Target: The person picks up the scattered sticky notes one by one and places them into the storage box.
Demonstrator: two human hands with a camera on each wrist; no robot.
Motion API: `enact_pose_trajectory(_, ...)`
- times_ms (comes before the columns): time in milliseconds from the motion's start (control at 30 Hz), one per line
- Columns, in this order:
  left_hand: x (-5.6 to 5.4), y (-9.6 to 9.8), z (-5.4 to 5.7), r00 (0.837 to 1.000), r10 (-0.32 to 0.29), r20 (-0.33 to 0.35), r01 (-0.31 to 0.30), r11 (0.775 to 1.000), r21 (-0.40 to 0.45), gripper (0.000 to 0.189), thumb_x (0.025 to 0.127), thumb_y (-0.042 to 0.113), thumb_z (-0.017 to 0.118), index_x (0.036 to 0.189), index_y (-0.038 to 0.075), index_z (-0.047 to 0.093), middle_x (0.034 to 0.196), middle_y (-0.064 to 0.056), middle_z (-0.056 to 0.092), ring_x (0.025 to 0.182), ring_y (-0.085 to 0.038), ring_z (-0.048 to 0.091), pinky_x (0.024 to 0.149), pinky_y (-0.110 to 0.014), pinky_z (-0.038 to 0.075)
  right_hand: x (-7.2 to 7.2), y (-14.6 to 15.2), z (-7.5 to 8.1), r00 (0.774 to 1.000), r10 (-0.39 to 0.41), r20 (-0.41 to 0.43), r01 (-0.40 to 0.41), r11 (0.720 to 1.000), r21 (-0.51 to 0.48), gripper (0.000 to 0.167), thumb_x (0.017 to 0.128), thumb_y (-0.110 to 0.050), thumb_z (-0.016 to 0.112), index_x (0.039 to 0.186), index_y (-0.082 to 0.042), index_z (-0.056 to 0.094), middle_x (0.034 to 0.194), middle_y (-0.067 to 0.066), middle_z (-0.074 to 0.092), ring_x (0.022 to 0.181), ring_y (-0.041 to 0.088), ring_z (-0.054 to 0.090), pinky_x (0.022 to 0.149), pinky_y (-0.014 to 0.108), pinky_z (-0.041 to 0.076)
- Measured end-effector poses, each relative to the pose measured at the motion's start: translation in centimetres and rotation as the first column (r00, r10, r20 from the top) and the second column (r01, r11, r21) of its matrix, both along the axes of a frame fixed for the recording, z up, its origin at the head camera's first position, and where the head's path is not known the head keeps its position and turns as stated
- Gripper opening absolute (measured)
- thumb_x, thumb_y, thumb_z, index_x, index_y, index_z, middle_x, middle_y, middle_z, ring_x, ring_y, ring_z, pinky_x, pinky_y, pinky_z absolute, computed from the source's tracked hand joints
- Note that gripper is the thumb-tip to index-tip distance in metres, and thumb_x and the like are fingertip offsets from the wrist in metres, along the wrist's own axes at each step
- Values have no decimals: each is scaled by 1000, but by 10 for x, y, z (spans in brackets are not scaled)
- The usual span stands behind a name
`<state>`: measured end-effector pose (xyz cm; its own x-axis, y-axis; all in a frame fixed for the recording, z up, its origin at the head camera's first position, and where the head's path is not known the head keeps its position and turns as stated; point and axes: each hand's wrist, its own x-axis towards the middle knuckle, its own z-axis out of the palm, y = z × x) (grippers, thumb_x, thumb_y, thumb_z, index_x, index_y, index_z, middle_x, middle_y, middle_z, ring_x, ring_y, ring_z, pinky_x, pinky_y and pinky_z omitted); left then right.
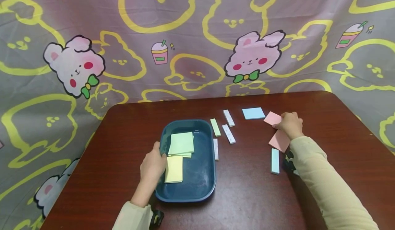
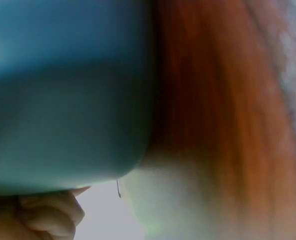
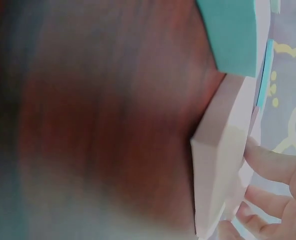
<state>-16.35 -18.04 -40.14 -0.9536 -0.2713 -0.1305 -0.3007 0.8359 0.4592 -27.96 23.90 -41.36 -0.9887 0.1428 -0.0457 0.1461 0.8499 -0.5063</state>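
Note:
A dark blue tray [image 1: 199,175] stands on the table, and my left hand [image 1: 152,164] grips its left rim. Inside it lie light green sticky notes [image 1: 181,142] and a yellow sticky note pad [image 1: 174,170]. Far to the right, my right hand [image 1: 291,124] pinches a small pink sticky note pad [image 1: 271,118], partly covered by the thumb. A larger pink pad [image 1: 279,141] lies just below that hand. The right wrist view shows the thumb and fingers [image 3: 270,162] at the pink paper, beyond the nearer pad [image 3: 220,155].
A light blue pad [image 1: 253,113] lies left of the pink ones, and a narrow teal pad [image 1: 275,161] in front of them. Narrow whitish strips [image 1: 229,134] and a pale green strip [image 1: 215,127] lie right of the tray. A patterned cloth [image 1: 191,27] hangs behind the table.

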Motion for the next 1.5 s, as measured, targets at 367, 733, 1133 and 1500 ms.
enact_pose_trajectory(367, -1, 0, -1, 1000, -5, 1, 5, 1000, 4, 51, 93, 15, 50, 141, 3, 38, 95, -27, 66, 68, -31, 63, 54, -39, 42, 1, 2, -1, 998, 7, -69, -6, 1000, 7, 56, 75, -16, 73, 112, 19, 51, 107, 40, 55, 92, 52, 52, 76, 54, 42)
enact_pose_trajectory(733, 0, 1, -1, 1000, 4, 2, -4, 1000, 7, 49, 93, 14, 51, 139, 3, 39, 92, -26, 67, 66, -29, 62, 52, -37, 41, -1, 2, -1, 996, 1, -87, -1, 1000, 1, 53, 80, -15, 70, 120, 14, 53, 118, 38, 55, 101, 54, 49, 85, 58, 37)
enact_pose_trajectory(1133, -1, 1, 0, 1000, 3, -3, -3, 1000, 9, 48, 93, 14, 51, 138, 2, 40, 94, -26, 67, 66, -30, 62, 53, -38, 42, -3, -6, 7, 986, -80, -146, 64, 992, -105, 29, 91, -16, 59, 109, 7, 63, 106, 29, 64, 84, 36, 60, 55, 27, 39)
enact_pose_trajectory(1500, 0, 1, 1, 1000, 3, 5, -3, 1000, 9, 50, 93, 14, 51, 140, 2, 38, 99, -28, 66, 68, -31, 63, 54, -40, 43, 0, -22, 26, 982, -89, -169, 69, 990, -119, 31, 93, -19, 57, 115, 3, 64, 111, 27, 66, 86, 35, 61, 58, 30, 40)
